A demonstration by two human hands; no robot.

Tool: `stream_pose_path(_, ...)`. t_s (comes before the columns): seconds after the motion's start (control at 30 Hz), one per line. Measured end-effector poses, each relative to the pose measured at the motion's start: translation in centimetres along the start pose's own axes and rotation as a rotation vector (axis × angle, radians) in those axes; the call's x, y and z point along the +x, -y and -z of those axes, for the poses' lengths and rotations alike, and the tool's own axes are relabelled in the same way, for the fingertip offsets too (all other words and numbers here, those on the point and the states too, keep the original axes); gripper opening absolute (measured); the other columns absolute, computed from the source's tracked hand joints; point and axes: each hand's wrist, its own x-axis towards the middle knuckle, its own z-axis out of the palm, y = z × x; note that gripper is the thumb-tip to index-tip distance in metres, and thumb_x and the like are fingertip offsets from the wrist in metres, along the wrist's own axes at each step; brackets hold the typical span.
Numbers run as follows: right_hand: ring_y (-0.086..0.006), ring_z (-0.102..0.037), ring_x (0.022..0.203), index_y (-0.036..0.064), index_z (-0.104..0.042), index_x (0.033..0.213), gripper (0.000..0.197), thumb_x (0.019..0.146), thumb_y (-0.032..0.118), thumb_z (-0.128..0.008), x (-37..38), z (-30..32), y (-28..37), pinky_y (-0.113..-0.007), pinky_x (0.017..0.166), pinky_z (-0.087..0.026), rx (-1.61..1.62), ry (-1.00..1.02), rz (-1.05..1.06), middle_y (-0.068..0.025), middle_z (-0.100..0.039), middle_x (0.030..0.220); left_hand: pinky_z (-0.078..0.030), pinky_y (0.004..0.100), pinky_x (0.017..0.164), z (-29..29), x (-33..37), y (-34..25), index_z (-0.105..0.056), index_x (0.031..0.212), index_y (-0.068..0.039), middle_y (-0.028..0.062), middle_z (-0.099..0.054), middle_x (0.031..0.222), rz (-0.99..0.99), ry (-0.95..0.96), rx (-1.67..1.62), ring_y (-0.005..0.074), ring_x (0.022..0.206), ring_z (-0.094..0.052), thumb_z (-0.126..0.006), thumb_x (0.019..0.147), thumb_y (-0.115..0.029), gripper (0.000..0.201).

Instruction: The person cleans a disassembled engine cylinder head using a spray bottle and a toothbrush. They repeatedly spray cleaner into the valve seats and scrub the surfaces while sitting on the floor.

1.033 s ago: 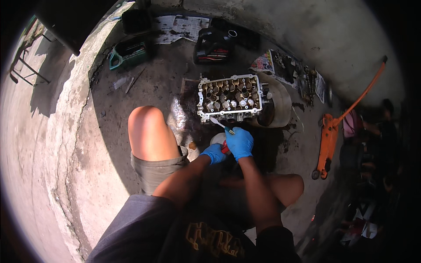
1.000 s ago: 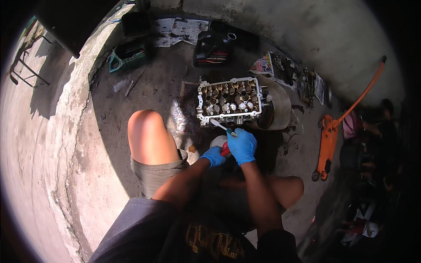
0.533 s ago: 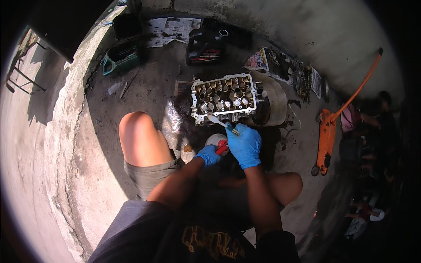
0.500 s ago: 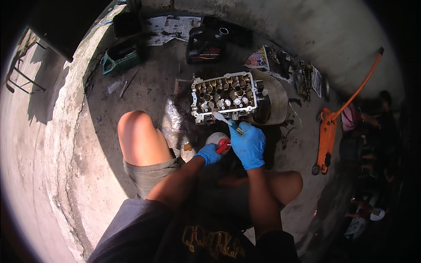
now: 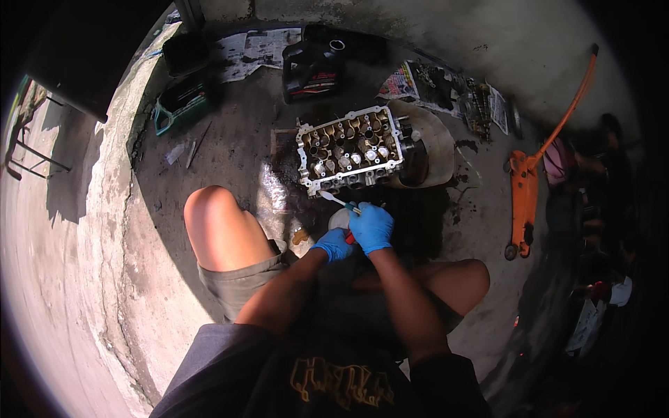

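A slim toothbrush-like brush [image 5: 336, 199] with a white end and a dark green handle juts from my right hand [image 5: 372, 226], whose blue-gloved fingers are closed round it. My left hand [image 5: 334, 244], also in a blue glove, is closed on a whitish round bottle [image 5: 339, 221] with a red top [image 5: 350, 237]. Part of that red top is covered by the right hand, which sits right against it. Just beyond both hands lies a metal engine cylinder head [image 5: 352, 152], its open side up, showing rows of round bores. The brush's white end is near its front edge, apart from it.
Cardboard [image 5: 432, 150] lies under the cylinder head's right side. Behind stand a black oil jug [image 5: 310, 73] and a green cut-open container [image 5: 180, 108]. Greasy parts lie on newspaper [image 5: 401, 82] at the back right. An orange floor jack [image 5: 524, 202] stands at the right; people are beyond it.
My right hand, with the brush, has moved left and down, closer to my left hand and over the red top. The whole view has shifted slightly.
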Motion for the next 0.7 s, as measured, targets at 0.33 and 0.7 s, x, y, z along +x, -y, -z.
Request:
stream_pose_path(0.33,-0.0336,-0.065,0.063,0.0102,-0.065,0.07,0.032,0.09,0.034,-0.058,-0.9,1.4,-0.8,-0.045,0.058,-0.051,0.054,-0.318,0.134,-0.0137,-0.065,0.07,-0.051,0.0389,0.081,-0.2,0.5,0.6,-0.068,0.102,-0.002,0.0204,-0.07,0.094,0.022,-0.006,-0.05,0.0306,0.092,-0.068,-0.067,0.075,-0.028,0.037)
stream_pose_path(0.7,-0.0396,-0.063,0.067,0.0089,-0.067,0.073,0.028,0.083,0.035,-0.063,0.7,-0.5,-0.1,-0.048,0.059,-0.049,0.231,-0.421,0.144,-0.0169,-0.064,0.071,-0.05,0.0422,0.084,-0.7,1.1,1.2,-0.068,0.102,0.0,0.0261,-0.068,0.092,-0.002,-0.061,-0.147,0.0385,0.094,-0.066,-0.067,0.073,-0.037,0.046)
